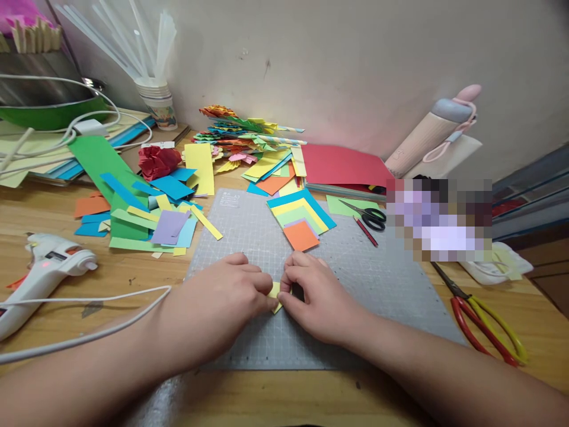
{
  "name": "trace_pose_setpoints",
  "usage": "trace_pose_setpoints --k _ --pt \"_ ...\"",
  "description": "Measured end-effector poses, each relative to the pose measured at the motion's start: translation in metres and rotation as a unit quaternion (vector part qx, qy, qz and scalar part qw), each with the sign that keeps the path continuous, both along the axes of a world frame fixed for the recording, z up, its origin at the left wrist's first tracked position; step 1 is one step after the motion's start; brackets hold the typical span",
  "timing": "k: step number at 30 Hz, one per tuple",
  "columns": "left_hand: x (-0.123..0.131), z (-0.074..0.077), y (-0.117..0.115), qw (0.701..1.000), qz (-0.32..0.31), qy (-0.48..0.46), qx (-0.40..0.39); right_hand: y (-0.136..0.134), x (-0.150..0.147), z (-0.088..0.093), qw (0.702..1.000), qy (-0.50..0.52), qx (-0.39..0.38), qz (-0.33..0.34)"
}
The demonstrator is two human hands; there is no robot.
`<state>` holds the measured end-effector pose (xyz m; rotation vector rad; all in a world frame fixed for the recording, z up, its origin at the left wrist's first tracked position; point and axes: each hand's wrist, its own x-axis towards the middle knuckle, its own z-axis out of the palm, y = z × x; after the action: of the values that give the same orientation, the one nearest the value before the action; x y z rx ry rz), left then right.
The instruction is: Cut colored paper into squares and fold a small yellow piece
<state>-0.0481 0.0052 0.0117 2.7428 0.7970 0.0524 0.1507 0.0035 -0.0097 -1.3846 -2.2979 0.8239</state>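
Two forearms [111, 350] end in two hands [231, 296] [317, 299] holding one yellow paper [275, 289].

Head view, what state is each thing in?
Left hand: curled at the pale yellow paper, grip unclear.
Right hand: curled there too, grip unclear.
Pale yellow paper: partly covered.
Paper squares: layered, orange on top.
Black scissors: seemingly closed.
Red-and-yellow scissors: seemingly closed.
Glue gun: on its side, light on.
Red paper: crumpled.
Bottle: lidded.
Paper cups: stacked, upright.
Cutting mat: flat.

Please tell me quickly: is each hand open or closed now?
Left hand: curled, touching small yellow paper; grip unclear.
Right hand: closed, pinching the same paper.
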Motion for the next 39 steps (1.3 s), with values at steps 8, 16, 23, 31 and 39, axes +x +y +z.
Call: trace_pose_setpoints --k 8,16,23,31,39 --pt "0.008 0.000 -0.006 0.995 0.000 0.036 0.092 0.000 0.005 -0.002 0.999 0.012 0.016 0.028" --pt "0.002 -0.004 -0.002 0.998 0.039 0.011 0.054 -0.009 0.029 -0.001 0.947 0.035 0.230 0.222" --pt "0.002 -0.002 -0.001 0.998 0.048 -0.004 0.042 -0.011 0.023 -0.001 0.933 -0.043 0.234 0.269" --pt "0.004 0.002 -0.003 0.998 0.057 -0.008 0.038 -0.013 0.017 0.001 0.966 -0.080 0.166 0.182" --pt "0.002 0.000 -0.002 0.998 0.061 -0.008 0.030 -0.008 0.031 0.002 0.970 -0.127 0.177 0.109"
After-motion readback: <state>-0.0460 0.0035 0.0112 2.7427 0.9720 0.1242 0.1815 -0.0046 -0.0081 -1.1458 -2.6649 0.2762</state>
